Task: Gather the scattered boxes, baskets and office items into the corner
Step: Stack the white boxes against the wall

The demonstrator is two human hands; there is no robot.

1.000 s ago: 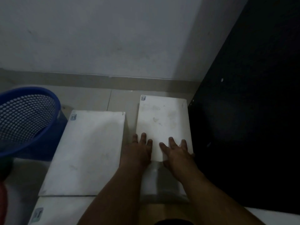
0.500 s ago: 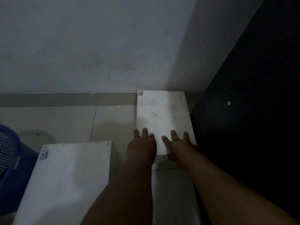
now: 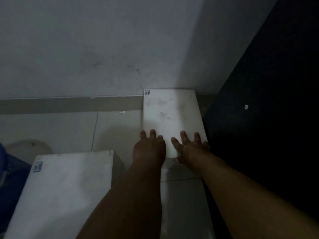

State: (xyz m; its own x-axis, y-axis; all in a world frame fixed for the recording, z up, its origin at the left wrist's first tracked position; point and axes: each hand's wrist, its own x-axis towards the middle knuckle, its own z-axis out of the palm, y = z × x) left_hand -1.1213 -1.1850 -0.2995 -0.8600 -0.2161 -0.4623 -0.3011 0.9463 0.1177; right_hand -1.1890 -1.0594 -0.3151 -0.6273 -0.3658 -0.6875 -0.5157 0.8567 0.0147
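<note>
A white box (image 3: 170, 111) with a small label at its far left corner lies on the floor in the corner. Its far end meets the wall's skirting, and its right side runs along a black panel. My left hand (image 3: 149, 149) and my right hand (image 3: 189, 149) both hold the box's near end, fingers spread over its top. A second, larger white box (image 3: 69, 187) lies on the floor to the left and nearer to me. A blue basket (image 3: 10, 178) shows only as a sliver at the left edge.
A grey wall (image 3: 103, 49) with a darker skirting strip (image 3: 69, 104) closes off the far side. The black panel (image 3: 267, 118) closes the right side. Pale floor tiles (image 3: 117, 128) lie between the two boxes. The light is dim.
Both hands have slid the white box away from me until its far end reached the skirting. The larger box and the blue basket have dropped back toward the lower left.
</note>
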